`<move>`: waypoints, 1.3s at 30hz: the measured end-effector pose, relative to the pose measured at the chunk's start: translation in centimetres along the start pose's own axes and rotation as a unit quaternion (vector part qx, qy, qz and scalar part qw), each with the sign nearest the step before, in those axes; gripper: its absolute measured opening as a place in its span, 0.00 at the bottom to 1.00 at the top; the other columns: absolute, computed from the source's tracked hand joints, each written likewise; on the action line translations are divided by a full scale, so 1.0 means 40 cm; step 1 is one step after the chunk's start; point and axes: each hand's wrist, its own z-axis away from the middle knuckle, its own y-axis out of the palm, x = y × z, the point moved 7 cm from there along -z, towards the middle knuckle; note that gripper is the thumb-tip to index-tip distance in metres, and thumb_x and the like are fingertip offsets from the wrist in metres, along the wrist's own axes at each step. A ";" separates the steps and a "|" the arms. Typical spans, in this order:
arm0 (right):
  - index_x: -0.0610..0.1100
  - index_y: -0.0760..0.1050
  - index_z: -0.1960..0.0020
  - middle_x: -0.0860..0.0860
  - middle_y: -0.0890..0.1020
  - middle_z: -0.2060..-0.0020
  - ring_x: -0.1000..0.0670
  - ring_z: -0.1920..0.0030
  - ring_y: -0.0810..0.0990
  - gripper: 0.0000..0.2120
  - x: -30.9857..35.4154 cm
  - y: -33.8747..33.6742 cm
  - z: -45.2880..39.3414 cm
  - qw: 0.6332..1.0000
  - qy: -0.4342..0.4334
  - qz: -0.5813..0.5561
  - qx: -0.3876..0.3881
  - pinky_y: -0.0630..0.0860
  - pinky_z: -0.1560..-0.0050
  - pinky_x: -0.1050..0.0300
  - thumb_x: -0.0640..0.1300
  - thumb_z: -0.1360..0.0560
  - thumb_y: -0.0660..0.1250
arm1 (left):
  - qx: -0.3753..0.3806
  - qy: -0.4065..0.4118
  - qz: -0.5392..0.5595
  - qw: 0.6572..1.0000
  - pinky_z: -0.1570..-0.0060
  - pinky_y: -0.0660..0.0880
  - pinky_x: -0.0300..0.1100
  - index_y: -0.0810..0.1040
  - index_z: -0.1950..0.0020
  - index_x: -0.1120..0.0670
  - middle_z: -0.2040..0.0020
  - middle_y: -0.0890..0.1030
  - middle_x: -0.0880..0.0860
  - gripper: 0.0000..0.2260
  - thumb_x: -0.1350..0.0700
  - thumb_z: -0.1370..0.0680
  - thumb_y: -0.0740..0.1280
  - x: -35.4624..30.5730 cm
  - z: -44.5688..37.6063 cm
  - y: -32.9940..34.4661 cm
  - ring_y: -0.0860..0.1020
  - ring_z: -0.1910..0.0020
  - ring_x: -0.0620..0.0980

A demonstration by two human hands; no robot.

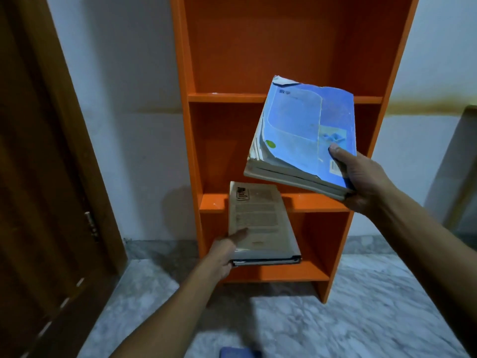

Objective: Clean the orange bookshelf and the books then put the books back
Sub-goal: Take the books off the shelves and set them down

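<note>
Before the orange bookshelf (284,47), the right hand (361,182) grips a stack of worn books topped by a blue book (307,133), thumb on the cover and fingers curled underneath, holding it tilted at the height of the middle compartment, probably on its way to a board. Lower down, the left hand (222,254) holds a tan book (258,223) by its near left corner, thumb pressed on the cover, with at least one more volume beneath it; the pile sits in front of the bottom compartment, and whether it rests on the board I cannot tell. Every shelf in view is bare, so the books seem to be going in or coming out. Around stand a pale stained wall (129,125), a brown door (38,177) and a grey marble floor (361,319)
</note>
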 end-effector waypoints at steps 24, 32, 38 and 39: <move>0.42 0.73 0.31 0.43 0.83 0.40 0.39 0.41 0.82 0.17 -0.860 -0.240 0.392 0.961 0.261 0.023 -0.093 0.78 0.42 0.35 0.43 0.19 0.64 | -0.026 -0.199 -0.082 0.976 0.46 0.82 0.51 0.78 0.34 0.60 0.43 0.85 0.60 0.15 0.61 0.20 0.69 0.839 0.306 -0.462 0.84 0.44 0.60; 0.44 0.73 0.32 0.43 0.83 0.40 0.39 0.42 0.83 0.16 -0.982 -0.262 0.420 0.945 0.312 0.022 -0.095 0.79 0.43 0.35 0.44 0.19 0.63 | -0.025 -0.188 -0.165 0.968 0.43 0.81 0.52 0.79 0.34 0.58 0.42 0.85 0.58 0.15 0.59 0.21 0.70 0.911 0.265 -0.528 0.84 0.44 0.56; 0.46 0.73 0.31 0.44 0.83 0.39 0.39 0.41 0.82 0.17 -1.059 -0.243 0.451 0.936 0.345 0.032 -0.064 0.78 0.41 0.36 0.46 0.19 0.64 | 0.001 -0.175 -0.273 0.946 0.54 0.79 0.34 0.82 0.42 0.55 0.47 0.86 0.51 0.11 0.57 0.23 0.74 0.899 0.265 -0.544 0.84 0.48 0.50; 0.46 0.73 0.31 0.45 0.83 0.39 0.40 0.41 0.82 0.17 -1.071 -0.237 0.456 0.935 0.349 0.031 -0.058 0.78 0.41 0.37 0.46 0.19 0.64 | 0.014 -0.179 -0.294 0.939 0.53 0.79 0.35 0.82 0.44 0.52 0.48 0.85 0.51 0.09 0.56 0.24 0.74 0.890 0.264 -0.551 0.84 0.47 0.51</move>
